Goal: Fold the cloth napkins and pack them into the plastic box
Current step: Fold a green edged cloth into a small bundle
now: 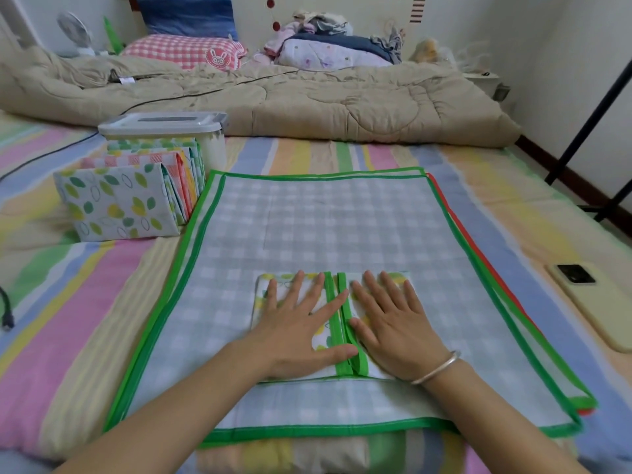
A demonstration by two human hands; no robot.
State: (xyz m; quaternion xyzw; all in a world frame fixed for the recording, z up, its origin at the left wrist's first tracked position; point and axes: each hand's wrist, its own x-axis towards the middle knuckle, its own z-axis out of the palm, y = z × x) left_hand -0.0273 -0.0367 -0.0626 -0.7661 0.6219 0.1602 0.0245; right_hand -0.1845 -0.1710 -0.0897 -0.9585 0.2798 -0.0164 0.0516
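Half-hidden plastic box behind folded napkins

Light: soft, even, moderately bright; I cannot tell its source. Shadows: thin and faint beneath my left hand and right hand. Focus: centre fairly crisp, far quilt softer. Distortion: wide-angle bowing at the edges; black pole leans, my forearms stretch toward the lower corners.

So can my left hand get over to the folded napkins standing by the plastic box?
Probably yes. The left hand lies flat on the napkin being folded, holding nothing, and only flat checked cloth and bedsheet lie between it and the folded napkins.
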